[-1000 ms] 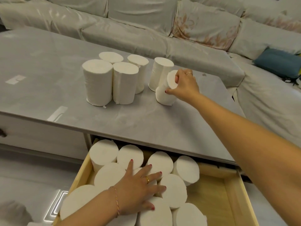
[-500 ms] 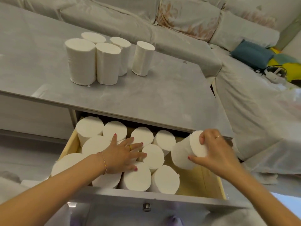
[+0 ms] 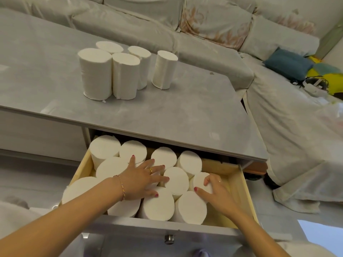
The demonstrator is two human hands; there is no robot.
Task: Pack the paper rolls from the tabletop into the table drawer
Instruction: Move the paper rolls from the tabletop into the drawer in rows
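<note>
Several white paper rolls stand upright in the open wooden drawer (image 3: 246, 193) under the grey tabletop (image 3: 185, 112). My right hand (image 3: 216, 190) grips one roll (image 3: 200, 180) at the right end of the packed group, set down among the others. My left hand (image 3: 143, 179) lies flat with fingers spread on the tops of the middle rolls (image 3: 176, 179). On the tabletop several more rolls stand upright: a tight cluster (image 3: 96, 73) and a single roll (image 3: 164, 69) to its right.
The drawer's right part shows bare wood. Its grey front panel carries a metal knob (image 3: 169, 239). A covered sofa (image 3: 213, 26) wraps behind and to the right of the table, with a blue cushion (image 3: 288, 63) and cables (image 3: 313, 84) on it.
My right hand carried the roll from the tabletop down over the drawer and has set it in among the packed rolls. My left hand stayed pressed on the rolls.
</note>
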